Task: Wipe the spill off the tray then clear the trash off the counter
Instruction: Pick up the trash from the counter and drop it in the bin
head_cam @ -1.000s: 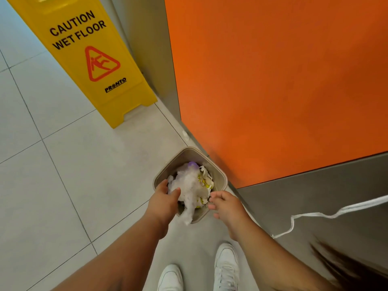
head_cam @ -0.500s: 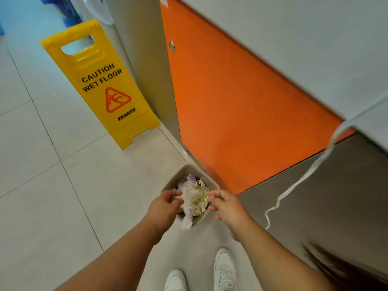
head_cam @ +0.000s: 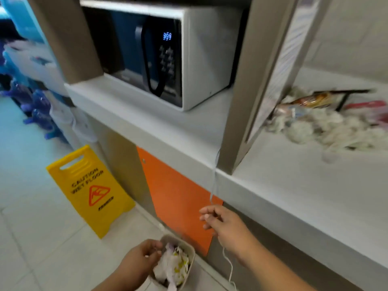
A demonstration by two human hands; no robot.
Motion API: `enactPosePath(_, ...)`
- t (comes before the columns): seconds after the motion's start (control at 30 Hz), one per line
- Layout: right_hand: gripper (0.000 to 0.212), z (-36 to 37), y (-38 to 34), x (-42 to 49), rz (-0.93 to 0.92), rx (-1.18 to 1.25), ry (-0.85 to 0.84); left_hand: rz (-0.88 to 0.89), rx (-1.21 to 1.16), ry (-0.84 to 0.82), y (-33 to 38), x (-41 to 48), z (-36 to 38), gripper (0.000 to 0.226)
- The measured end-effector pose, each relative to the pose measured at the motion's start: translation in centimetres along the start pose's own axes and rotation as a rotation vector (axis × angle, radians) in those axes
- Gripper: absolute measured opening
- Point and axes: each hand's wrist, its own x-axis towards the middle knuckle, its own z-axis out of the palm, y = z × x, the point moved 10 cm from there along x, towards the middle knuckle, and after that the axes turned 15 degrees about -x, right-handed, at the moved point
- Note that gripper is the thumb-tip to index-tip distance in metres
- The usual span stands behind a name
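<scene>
Down at the floor bin (head_cam: 192,256), the left hand (head_cam: 140,261) curls beside the tissue (head_cam: 174,264); its grip I cannot tell. The right hand (head_cam: 226,225) hangs loose-fingered and empty. Trash (head_cam: 315,127) lies along the desk's (head_cam: 294,185) back right edge

Motion blur smears the trash pile (head_cam: 323,127) on the counter (head_cam: 294,196), items unreadable; the bin (head_cam: 191,259) runs off the bottom edge; whether the left hand (head_cam: 138,259) holds anything is unclear.

left grip (head_cam: 142,258) low, fingers curled | right grip (head_cam: 223,223) higher, fingers loosely bent
</scene>
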Motion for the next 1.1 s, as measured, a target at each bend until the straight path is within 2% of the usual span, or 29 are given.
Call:
enactPosePath(0.3, 0.02, -13.5, -4.3, -8.2, -0.039, 0.003, 0.345, 0.285, 0.132, -0.232, 12.9, -3.7, 6.7, 0.013)
enactPosePath(0.53, 0.021, -20.7, -2.5, -9.5, -0.031, 0.054, 0.458, 0.449, 0.029, -0.369, 22.6, -7.4, 12.4, 0.016)
enactPosePath(0.67, 0.018, -24.9, -0.6, -8.7, -0.016, 0.021, 0.451, 0.481, -0.012, -0.355, 26.0, -7.4, 15.6, 0.018)
enactPosePath(0.77, 0.016, -28.9, 1.3, -7.5, -0.003, -0.12, 0.474, 0.503, -0.031, -0.352, 28.2, -7.0, 18.8, 0.019)
enactPosePath(0.87, 0.014, -33.1, 2.8, -5.8, -0.006, -0.359, 0.492, 0.512, -0.03, -0.347, 29.9, -6.2, 22.1, 0.021)
enactPosePath(0.97, 0.024, -36.5, 3.6, -3.9, -0.041, -0.591, 0.482, 0.488, -0.048, -0.331, 31.1, -5.1, 24.8, 0.022)
enactPosePath(1.1, 0.035, -39.3, 4.3, -1.2, -0.073, -0.767, 0.452, 0.475, -0.071, -0.292, 32.3, -4.3, 27.3, 0.022)
